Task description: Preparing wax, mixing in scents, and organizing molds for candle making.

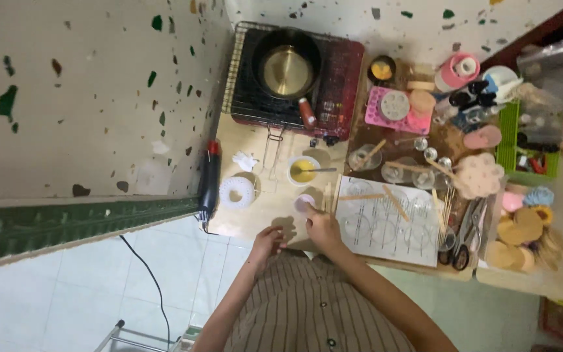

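Observation:
My right hand (321,228) reaches over the near edge of the wooden table (255,218), its fingertips pinched on the rim of a small pink cup (303,203). My left hand (269,240) hovers at the table's edge just left of it, fingers curled in, with nothing visible in it. A white bowl of yellow liquid (303,171) with a metal spoon stands just beyond the cup. A couple of thin wooden sticks (326,194) lie to the right of the cup, beside a printed sheet with circles (386,225).
A dark pot (287,68) sits on a red-framed stove at the back. A black heat tool (209,182) with a cord lies at the left edge, by a white ring mould (236,192). Glass cups, pink moulds, scissors (464,238) and craft supplies crowd the right side.

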